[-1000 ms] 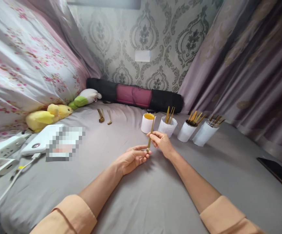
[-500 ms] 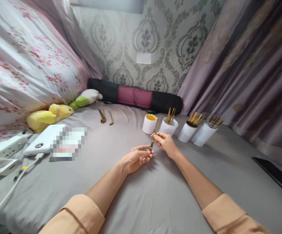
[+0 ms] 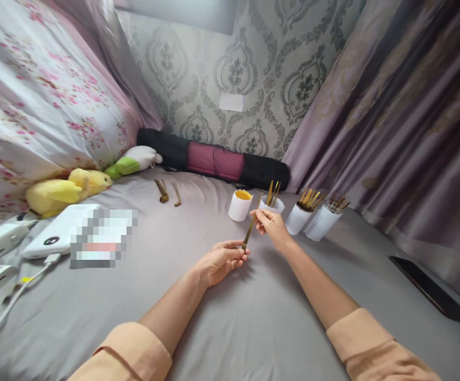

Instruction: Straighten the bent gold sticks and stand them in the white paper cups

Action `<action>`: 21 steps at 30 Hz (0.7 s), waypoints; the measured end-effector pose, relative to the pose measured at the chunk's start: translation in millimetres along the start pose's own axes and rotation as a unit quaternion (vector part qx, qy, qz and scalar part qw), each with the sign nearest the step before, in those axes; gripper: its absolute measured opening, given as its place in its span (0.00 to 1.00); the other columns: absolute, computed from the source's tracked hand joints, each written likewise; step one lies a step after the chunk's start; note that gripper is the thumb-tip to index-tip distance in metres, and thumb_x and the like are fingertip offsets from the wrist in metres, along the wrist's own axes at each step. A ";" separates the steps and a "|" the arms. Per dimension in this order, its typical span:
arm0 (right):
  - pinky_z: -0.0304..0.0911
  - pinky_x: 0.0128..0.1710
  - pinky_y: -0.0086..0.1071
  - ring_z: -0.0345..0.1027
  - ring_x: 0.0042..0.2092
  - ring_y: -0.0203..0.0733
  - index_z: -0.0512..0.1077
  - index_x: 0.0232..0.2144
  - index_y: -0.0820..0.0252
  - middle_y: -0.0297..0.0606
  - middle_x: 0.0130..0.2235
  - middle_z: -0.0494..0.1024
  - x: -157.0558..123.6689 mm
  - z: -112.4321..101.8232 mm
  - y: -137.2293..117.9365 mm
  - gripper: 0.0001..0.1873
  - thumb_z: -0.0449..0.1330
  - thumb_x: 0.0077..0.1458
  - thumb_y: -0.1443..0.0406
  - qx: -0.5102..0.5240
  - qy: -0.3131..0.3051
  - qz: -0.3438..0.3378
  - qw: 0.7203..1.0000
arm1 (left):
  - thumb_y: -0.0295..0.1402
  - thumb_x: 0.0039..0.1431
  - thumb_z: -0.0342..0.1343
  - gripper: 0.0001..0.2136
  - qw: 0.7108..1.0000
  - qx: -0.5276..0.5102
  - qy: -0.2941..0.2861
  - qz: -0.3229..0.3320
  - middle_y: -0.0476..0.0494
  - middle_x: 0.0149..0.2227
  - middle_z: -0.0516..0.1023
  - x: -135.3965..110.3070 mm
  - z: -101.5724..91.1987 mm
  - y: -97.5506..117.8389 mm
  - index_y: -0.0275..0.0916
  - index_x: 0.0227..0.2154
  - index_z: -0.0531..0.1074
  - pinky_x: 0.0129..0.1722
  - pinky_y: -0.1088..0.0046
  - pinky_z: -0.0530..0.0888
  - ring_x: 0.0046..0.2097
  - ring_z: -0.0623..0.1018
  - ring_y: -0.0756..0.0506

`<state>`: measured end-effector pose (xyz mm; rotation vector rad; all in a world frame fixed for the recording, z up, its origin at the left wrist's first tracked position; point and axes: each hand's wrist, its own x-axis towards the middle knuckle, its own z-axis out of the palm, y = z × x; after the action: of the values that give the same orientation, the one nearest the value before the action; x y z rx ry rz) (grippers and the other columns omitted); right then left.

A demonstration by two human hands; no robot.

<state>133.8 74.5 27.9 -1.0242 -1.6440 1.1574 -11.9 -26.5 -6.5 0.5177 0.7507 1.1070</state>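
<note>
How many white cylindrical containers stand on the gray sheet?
4, in a row: a container with yellow inside leftmost, a second container partly hidden behind the right hand, then a third container, and a fourth container rightmost.

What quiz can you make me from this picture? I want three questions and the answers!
1. How many white containers have thin pieces poking out?
2. True or false: only one hand touches the thin golden piece in front of the person.
3. Which colour is the middle of the long roll by the wall? a) yellow b) maroon c) white

Key:
1. Three
2. False; the left hand and right hand both hold it
3. b
</note>
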 end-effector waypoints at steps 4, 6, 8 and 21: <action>0.50 0.15 0.22 0.56 0.19 0.27 0.71 0.30 0.63 0.33 0.25 0.67 5.9 -2.1 -7.6 0.18 0.55 0.47 0.53 -0.004 0.022 0.003 1.000 | 0.19 0.44 0.59 0.18 1.000 0.002 -0.002 -0.003 0.35 0.36 0.75 -0.2 -0.9 -0.4 0.29 0.40 0.67 0.29 0.79 0.71 0.29 0.74 0.53; 0.50 0.14 0.22 0.56 0.19 0.26 0.70 0.30 0.63 0.34 0.25 0.68 8.5 -2.7 -11.8 0.17 0.55 0.47 0.54 -0.007 0.033 0.007 0.999 | 0.19 0.44 0.59 0.17 1.000 0.000 -0.009 -0.002 0.35 0.36 0.75 -0.2 -1.1 -0.6 0.29 0.40 0.67 0.29 0.79 0.71 0.29 0.74 0.52; 0.50 0.14 0.22 0.57 0.20 0.27 0.70 0.30 0.63 0.34 0.26 0.69 11.0 -3.4 -15.5 0.17 0.56 0.47 0.54 -0.003 0.045 0.010 0.999 | 0.19 0.43 0.59 0.17 1.000 0.000 -0.009 -0.002 0.34 0.36 0.75 -0.2 -1.3 -0.8 0.29 0.40 0.67 0.29 0.79 0.71 0.29 0.75 0.52; 0.51 0.13 0.21 0.59 0.20 0.27 0.69 0.30 0.63 0.35 0.27 0.70 20.2 -10.5 -27.0 0.14 0.56 0.48 0.57 -0.011 0.117 0.002 0.993 | 0.19 0.44 0.59 0.15 1.000 0.002 -0.011 -0.006 0.35 0.35 0.75 0.6 -2.0 -1.8 0.30 0.38 0.68 0.28 0.80 0.71 0.28 0.74 0.53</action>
<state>133.9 89.8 59.7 -1.1313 -1.4723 0.9833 -12.2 -26.6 -9.2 0.5279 0.7349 1.0878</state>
